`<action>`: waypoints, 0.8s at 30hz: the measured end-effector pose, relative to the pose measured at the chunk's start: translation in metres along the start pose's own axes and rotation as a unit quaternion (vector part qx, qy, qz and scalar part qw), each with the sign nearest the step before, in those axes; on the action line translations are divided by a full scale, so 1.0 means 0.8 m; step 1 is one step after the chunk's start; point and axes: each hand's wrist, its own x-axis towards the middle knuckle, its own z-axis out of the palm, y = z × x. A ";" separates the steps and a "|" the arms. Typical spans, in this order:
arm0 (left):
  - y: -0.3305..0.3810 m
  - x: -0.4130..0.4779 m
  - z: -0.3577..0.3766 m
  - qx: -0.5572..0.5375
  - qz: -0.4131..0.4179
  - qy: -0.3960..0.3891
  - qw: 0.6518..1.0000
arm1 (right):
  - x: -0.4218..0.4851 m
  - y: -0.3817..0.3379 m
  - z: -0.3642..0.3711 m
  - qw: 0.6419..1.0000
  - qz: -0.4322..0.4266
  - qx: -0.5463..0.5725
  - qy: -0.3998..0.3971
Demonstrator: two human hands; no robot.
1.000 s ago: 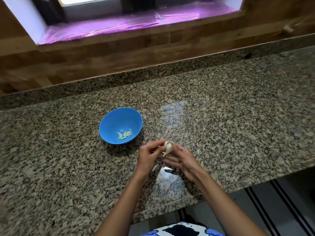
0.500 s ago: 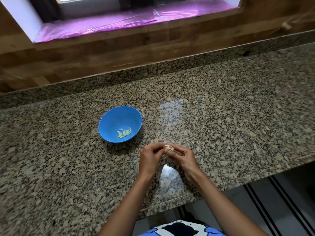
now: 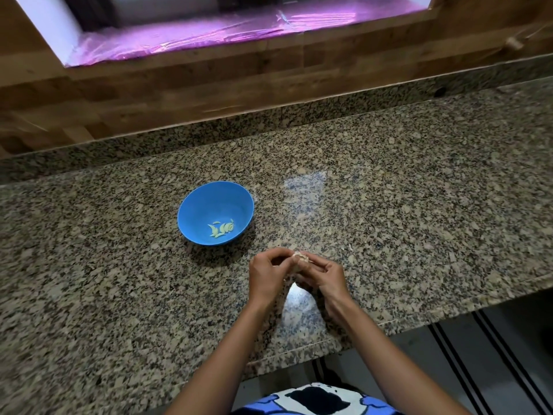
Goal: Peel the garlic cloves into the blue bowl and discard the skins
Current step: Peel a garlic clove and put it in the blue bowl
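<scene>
The left hand (image 3: 265,275) and the right hand (image 3: 325,275) meet fingertip to fingertip just above the desk (image 3: 419,205), near its front edge. Both are curled round one small piece of garlic (image 3: 300,257), which they pinch between them. Only its pale, papery top shows above the fingers; how much skin is on it cannot be told from here.

The blue bowl (image 3: 200,205) stands on the desk beyond the left hand and a little to its outer side, apart from both hands. A few pale peeled cloves (image 3: 222,229) lie together at its bottom, so the task looks partly done, with this piece being worked on.

Several things could go wrong from here. The garlic is small and held only at the fingertips, so a hard pull on the skin could make it pop out and roll across the smooth desk or off the near edge to the floor. The hands work over the bare desk and not over the bowl, so loose flakes of skin would fall on the speckled stone, where they are hard to see and easy to miss at clean-up. A flake clinging to a finger could also ride along when the clove is dropped and end up in the bowl with the clean ones.
</scene>
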 end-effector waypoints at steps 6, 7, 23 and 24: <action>-0.023 0.013 -0.026 -0.061 -0.135 0.014 0.989 | 0.009 -0.026 -0.020 0.873 -0.176 -0.448 0.085; -0.028 0.016 -0.029 0.012 -0.104 0.013 0.994 | 0.012 -0.031 -0.023 0.837 -0.197 -0.501 0.101; -0.019 0.005 -0.034 -0.092 -0.080 -0.017 0.992 | -0.005 0.018 0.035 0.986 0.038 -0.159 0.013; -0.020 0.002 -0.034 -0.090 -0.068 -0.026 0.993 | -0.003 0.014 0.035 0.988 0.093 -0.120 0.003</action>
